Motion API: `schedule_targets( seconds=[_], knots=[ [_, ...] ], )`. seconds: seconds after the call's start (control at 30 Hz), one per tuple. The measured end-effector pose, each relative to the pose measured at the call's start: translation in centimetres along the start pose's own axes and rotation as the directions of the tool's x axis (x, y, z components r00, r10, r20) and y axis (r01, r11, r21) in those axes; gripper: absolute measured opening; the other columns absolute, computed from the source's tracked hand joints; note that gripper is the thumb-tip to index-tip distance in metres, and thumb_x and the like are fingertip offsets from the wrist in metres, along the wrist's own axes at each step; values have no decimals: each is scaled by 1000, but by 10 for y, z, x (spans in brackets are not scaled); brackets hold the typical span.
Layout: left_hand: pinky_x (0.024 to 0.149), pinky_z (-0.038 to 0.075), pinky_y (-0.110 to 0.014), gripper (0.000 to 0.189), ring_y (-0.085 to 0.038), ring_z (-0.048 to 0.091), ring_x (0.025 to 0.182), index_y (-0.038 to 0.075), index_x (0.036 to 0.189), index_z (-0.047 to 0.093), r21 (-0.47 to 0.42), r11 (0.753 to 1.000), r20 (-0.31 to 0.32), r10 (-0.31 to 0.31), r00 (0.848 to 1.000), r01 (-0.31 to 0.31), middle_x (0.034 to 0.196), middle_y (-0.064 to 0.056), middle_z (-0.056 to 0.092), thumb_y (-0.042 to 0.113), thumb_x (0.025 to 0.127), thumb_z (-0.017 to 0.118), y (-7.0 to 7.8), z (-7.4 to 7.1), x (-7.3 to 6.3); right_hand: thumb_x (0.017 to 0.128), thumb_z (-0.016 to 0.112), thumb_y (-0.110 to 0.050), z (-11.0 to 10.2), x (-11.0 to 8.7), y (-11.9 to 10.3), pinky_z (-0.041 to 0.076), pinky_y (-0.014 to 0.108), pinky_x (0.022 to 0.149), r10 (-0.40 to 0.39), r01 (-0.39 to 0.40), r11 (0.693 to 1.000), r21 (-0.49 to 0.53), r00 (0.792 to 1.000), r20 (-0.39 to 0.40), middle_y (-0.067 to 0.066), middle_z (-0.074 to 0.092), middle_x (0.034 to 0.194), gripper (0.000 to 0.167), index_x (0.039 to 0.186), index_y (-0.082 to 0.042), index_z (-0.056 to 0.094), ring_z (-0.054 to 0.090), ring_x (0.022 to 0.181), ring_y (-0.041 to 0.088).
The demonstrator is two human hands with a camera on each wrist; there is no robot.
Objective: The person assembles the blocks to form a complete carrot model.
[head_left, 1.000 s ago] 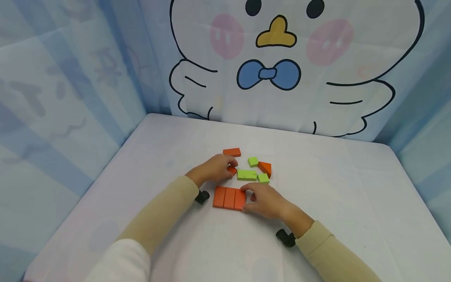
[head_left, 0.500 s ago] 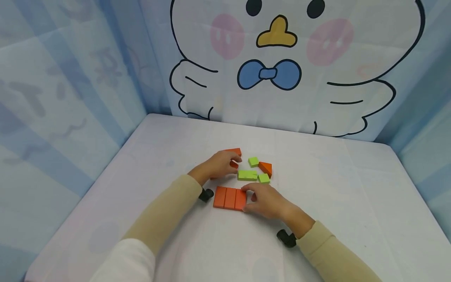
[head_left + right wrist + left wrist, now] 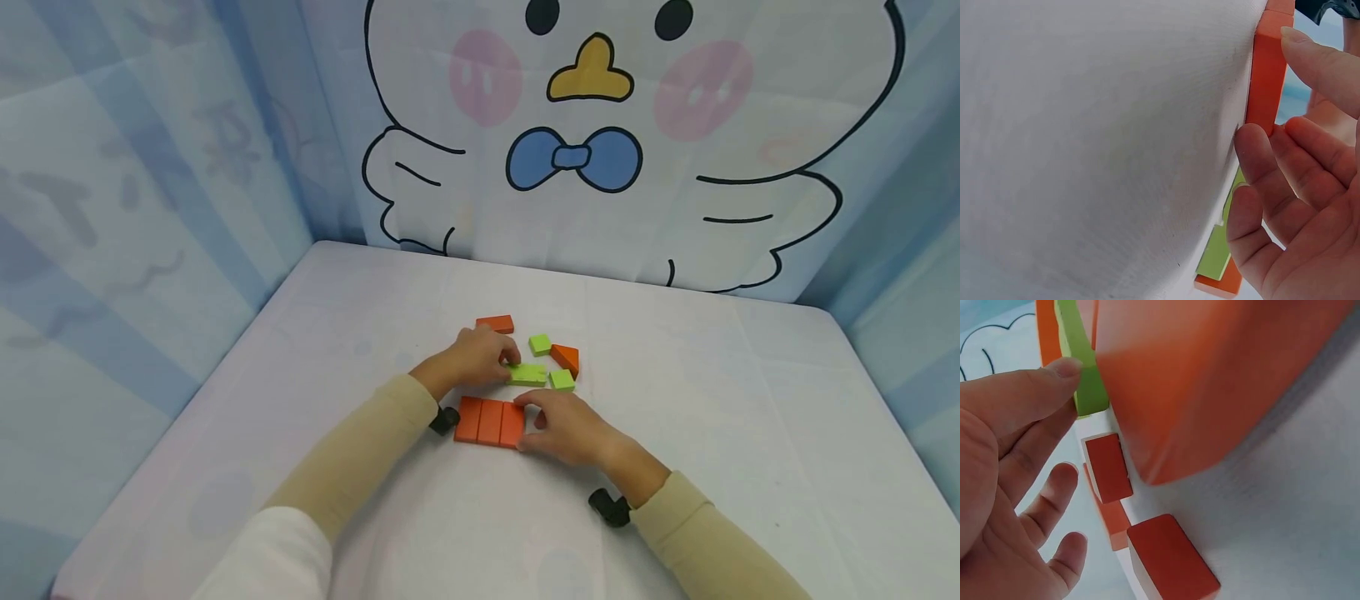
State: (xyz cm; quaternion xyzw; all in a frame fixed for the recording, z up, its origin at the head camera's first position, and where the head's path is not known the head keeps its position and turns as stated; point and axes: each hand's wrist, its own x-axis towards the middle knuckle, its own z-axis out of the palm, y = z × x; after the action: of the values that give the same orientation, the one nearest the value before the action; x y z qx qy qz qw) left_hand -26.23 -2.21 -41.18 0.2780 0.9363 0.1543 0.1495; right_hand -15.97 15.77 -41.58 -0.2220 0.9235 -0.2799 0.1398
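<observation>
- Both arms come in low from the near side: the left forearm slants toward the far right, the right forearm toward the far left, each in a tan sleeve.
- The left hand pinches the left end of a long green block between thumb and forefinger; its other fingers are bent and apart.
- The right hand is curved round the right-hand orange block, thumb at its near end and forefinger at its far end.
- That block is one of three in an orange row, lying side by side and touching, on the near side of the long green block.
- Two small green blocks: one just beside the long block's right end, the other farther away.
- One orange triangle, just right of the farther small green block.
- One orange block at the far side, beyond the left hand.
- The left wrist view shows three loose orange pieces near that hand; whether the far-side block is among them I cannot tell.
- Everything rests on one white table.
</observation>
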Motion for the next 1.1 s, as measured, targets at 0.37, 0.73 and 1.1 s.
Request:
schedule_targets(
  seconds=[0.37, 0.73, 1.1],
  knots=[
    [99, 39, -44, 20, -15, 53, 111, 22, 110, 74, -12, 999, 37, -33, 999, 33, 112, 10, 70, 19, 90, 75, -9, -3, -20, 86, 80, -23, -1, 1, -2, 47, 31, 74, 18, -18, 1000, -15, 1000, 4, -6, 59, 96, 51, 131, -7, 62, 53, 84, 13],
    [98, 41, -41, 20, -16, 53, 112, 21, 110, 74, -27, 998, 59, -52, 997, 54, 114, 8, 70, 19, 90, 75, -19, -5, -34, 86, 81, -22, 2, 1, -2, 48, 32, 74, 41, -41, 999, -7, 999, -1, -5, 60, 100, 52, 132, -7, 62, 53, 86, 15],
    [98, 40, -42, 22, -16, 53, 114, 21, 113, 74, -26, 998, 60, -53, 997, 55, 118, 8, 69, 19, 91, 75, -22, -5, -38, 85, 82, -21, 2, 1, -3, 48, 32, 74, 71, -71, 997, 19, 997, -16, 0, 58, 106, 56, 134, -5, 59, 52, 87, 16]
  ],
)
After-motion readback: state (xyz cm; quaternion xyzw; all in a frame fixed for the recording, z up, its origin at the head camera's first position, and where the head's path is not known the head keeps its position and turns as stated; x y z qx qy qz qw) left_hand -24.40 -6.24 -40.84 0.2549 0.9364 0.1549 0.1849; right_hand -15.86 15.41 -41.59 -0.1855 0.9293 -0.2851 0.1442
